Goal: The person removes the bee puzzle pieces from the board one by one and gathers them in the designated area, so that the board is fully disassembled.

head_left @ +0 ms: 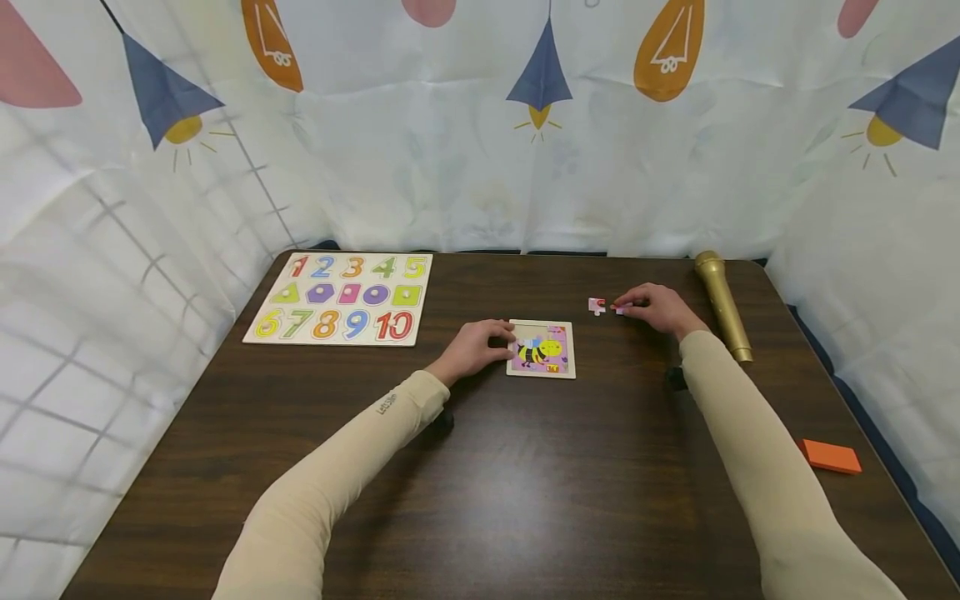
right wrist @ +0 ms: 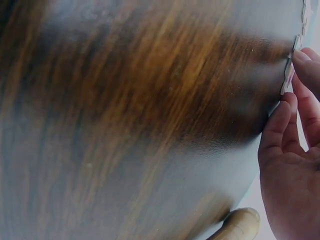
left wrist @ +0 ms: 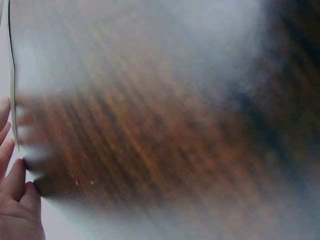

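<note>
My left hand [head_left: 474, 350] rests at the left edge of a small wooden-framed bee puzzle [head_left: 552, 350], its thumb and fingers touching the frame. In the left wrist view, that hand [left wrist: 17, 195] lies against the thin edge of the board [left wrist: 13, 85]. Further right on the table, my right hand [head_left: 660, 308] pinches a pink puzzle piece [head_left: 622, 309]. Another pink piece [head_left: 596, 306] lies flat just left of it. The right wrist view catches the hand [right wrist: 292, 135] with thumb and fingers at the piece's edge [right wrist: 288, 75].
A number and shape board [head_left: 341, 298] lies at the back left of the brown table [head_left: 517, 492]. Beyond my right hand is a gold microphone-shaped object [head_left: 723, 308], also partly visible in the right wrist view. An orange block [head_left: 831, 457] sits near the right edge, beside my forearm.
</note>
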Demonstrator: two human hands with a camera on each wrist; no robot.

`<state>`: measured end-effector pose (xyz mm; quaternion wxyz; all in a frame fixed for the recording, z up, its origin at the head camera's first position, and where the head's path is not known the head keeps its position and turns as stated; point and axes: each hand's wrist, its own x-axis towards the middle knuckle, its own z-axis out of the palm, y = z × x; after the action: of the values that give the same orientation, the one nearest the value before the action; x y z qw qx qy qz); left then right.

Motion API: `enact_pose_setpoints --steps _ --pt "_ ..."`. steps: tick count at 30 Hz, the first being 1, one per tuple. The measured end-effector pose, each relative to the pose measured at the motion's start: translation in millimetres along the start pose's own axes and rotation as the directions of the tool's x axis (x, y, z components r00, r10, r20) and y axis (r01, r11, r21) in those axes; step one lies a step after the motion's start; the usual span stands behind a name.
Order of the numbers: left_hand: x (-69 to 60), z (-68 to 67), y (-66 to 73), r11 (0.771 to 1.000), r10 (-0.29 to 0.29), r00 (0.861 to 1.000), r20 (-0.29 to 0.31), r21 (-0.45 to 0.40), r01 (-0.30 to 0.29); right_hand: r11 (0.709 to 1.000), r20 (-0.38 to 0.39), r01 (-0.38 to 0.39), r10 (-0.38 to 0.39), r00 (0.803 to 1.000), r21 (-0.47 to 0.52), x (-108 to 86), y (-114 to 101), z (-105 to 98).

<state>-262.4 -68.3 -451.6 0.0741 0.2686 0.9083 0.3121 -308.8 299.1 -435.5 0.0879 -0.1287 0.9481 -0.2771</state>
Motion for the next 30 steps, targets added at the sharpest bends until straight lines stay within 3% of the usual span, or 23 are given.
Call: enact_pose_setpoints --steps 13,30 --pt "-0.1 -0.2 0.5 1.0 -0.011 1.0 0.007 -0.008 0.011 1.0 0.043 -0.025 0.024 0.999 0.008 2.3 -1.3 -1.0" --pt "-0.5 -0.1 0.4 1.0 -0.021 1.0 0.011 -0.02 0.021 0.999 0.03 -0.038 0.038 0.999 0.001 3.7 0.4 0.8"
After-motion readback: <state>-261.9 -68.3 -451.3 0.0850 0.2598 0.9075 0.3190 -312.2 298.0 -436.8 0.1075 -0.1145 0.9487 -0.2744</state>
